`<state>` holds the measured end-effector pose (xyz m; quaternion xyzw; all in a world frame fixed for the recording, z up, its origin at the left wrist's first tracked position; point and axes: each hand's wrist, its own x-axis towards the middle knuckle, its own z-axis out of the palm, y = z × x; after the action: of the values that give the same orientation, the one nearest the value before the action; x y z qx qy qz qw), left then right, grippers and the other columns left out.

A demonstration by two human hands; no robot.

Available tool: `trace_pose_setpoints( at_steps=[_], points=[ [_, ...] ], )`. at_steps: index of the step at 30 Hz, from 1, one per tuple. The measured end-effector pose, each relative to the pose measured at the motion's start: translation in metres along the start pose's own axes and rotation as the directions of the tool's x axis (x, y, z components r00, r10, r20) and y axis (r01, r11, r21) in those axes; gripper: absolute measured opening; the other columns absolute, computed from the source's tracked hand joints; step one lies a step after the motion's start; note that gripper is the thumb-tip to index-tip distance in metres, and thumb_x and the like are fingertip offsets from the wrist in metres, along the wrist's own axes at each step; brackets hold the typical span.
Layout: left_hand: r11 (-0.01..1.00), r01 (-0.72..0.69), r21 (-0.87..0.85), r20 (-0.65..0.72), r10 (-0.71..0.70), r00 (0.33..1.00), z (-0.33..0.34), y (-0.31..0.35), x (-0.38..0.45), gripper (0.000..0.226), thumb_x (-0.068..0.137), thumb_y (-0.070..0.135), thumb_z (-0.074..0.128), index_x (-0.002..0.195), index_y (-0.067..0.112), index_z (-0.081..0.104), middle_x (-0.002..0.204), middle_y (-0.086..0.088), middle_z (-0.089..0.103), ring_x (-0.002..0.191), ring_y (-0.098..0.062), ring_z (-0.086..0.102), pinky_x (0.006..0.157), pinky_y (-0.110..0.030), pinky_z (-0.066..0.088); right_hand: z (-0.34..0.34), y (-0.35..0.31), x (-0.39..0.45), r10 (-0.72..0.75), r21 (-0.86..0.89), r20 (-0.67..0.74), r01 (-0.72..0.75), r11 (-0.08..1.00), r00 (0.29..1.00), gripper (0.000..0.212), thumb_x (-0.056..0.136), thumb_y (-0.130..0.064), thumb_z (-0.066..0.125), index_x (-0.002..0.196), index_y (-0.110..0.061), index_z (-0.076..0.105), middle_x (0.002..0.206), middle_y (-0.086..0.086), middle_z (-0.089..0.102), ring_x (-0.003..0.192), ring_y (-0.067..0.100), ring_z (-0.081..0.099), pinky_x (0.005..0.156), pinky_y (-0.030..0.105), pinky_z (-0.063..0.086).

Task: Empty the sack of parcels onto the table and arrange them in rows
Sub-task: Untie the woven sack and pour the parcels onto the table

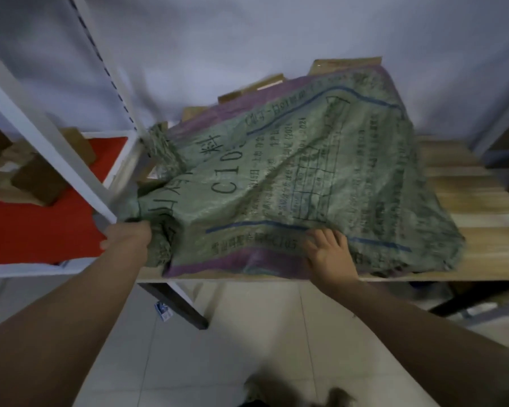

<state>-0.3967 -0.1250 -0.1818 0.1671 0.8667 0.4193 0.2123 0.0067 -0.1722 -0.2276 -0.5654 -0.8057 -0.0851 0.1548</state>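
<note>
Sack (291,171) gripped on the table (482,245), parcels (344,64) spilling at its far end.
The corner is clenched by the left hand (127,237); the right hand (328,254) lies flat, fingers released. Parcels could be tipped off the far edge if pulled unevenly.

There is just one camera, up on the person's head. It looks forward and down, close over both arms, with the table (479,254) just past the hands.
</note>
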Motion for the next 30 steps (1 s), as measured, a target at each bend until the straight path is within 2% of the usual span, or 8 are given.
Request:
trace_pose_setpoints(
  at_steps=[1,5,10,13,16,21,24,30],
  points=[
    [0.994,-0.087,0.060,-0.145,0.095,0.985,0.008,-0.003,0.008,0.055,0.100,0.042,0.018,0.132,0.017,0.056,0.137,-0.006,0.055,0.122,-0.030,0.052,0.109,-0.039,0.034,-0.002,0.004,-0.003,0.009,0.018,0.001,-0.009,1.000,1.000,0.023,0.071,-0.021,0.061,0.089,-0.011,0.071,0.105,0.012,0.063,0.100,0.033,0.052,0.087,0.045,0.033],
    [0.778,-0.381,0.499,-0.335,0.579,0.744,0.000,0.037,-0.105,0.044,0.081,0.022,0.054,0.123,0.012,0.049,0.141,-0.016,0.046,0.124,-0.037,0.045,0.109,-0.043,0.031,-0.016,0.029,-0.020,0.156,0.105,0.030,-0.158,0.982,0.987,0.015,0.073,-0.021,0.056,0.082,-0.012,0.065,0.090,0.010,0.057,0.085,0.034,0.054,0.073,0.040,0.032],
    [0.710,-0.557,0.429,-0.009,0.621,0.784,0.051,0.046,-0.197,0.056,0.079,0.019,0.066,0.129,0.005,0.045,0.145,-0.027,0.033,0.128,-0.048,0.034,0.108,-0.053,0.025,-0.031,0.081,-0.058,0.512,0.294,0.155,-0.534,0.793,0.845,0.010,0.074,-0.011,0.065,0.083,-0.010,0.062,0.091,0.014,0.057,0.091,0.039,0.054,0.076,0.045,0.040],
    [0.822,-0.424,0.380,0.048,0.441,0.896,0.100,0.039,-0.255,0.058,0.081,0.024,0.069,0.129,0.002,0.045,0.144,-0.025,0.033,0.128,-0.045,0.035,0.106,-0.049,0.028,-0.034,0.125,-0.081,0.736,0.362,0.344,-0.806,0.469,0.583,0.018,0.085,-0.020,0.066,0.099,-0.009,0.061,0.111,0.014,0.057,0.110,0.034,0.051,0.091,0.044,0.042],
    [0.931,-0.138,0.337,0.130,0.099,0.987,0.140,0.033,-0.302,0.068,0.087,0.036,0.065,0.139,0.002,0.038,0.148,-0.023,0.029,0.133,-0.039,0.033,0.111,-0.046,0.027,-0.029,0.174,-0.101,0.814,0.500,0.453,-0.860,0.106,0.363,0.027,0.088,-0.021,0.064,0.110,-0.005,0.059,0.118,0.018,0.058,0.113,0.038,0.056,0.097,0.049,0.047],
    [0.955,0.131,0.265,0.253,-0.200,0.947,0.190,-0.010,-0.318,0.080,0.079,0.063,0.048,0.135,0.007,0.053,0.134,-0.015,0.056,0.116,-0.040,0.056,0.095,-0.050,0.048,-0.025,0.244,-0.123,0.766,0.486,0.643,-0.766,-0.422,-0.014,0.038,0.098,-0.025,0.057,0.125,0.001,0.051,0.118,0.020,0.059,0.106,0.038,0.058,0.088,0.043,0.046],
    [0.937,0.328,0.121,0.343,-0.350,0.872,0.200,-0.022,-0.352,0.052,0.098,0.041,0.045,0.142,0.011,0.046,0.141,-0.009,0.051,0.125,-0.030,0.054,0.097,-0.039,0.045,-0.027,0.267,-0.126,0.596,0.430,0.800,-0.627,-0.650,-0.069,0.044,0.096,-0.041,0.060,0.112,0.000,0.057,0.092,0.013,0.062,0.081,0.027,0.061,0.079,0.042,0.053],
    [0.803,0.595,0.017,0.454,-0.537,0.711,0.212,-0.033,-0.372,0.052,0.093,0.040,0.057,0.141,0.021,0.047,0.121,0.001,0.054,0.102,-0.019,0.050,0.084,-0.033,0.040,-0.021,0.282,-0.109,0.468,0.422,0.883,-0.500,-0.756,0.037,0.035,0.094,-0.041,0.064,0.102,-0.007,0.064,0.100,0.013,0.071,0.073,0.024,0.064,0.062,0.032,0.054]
  ],
)
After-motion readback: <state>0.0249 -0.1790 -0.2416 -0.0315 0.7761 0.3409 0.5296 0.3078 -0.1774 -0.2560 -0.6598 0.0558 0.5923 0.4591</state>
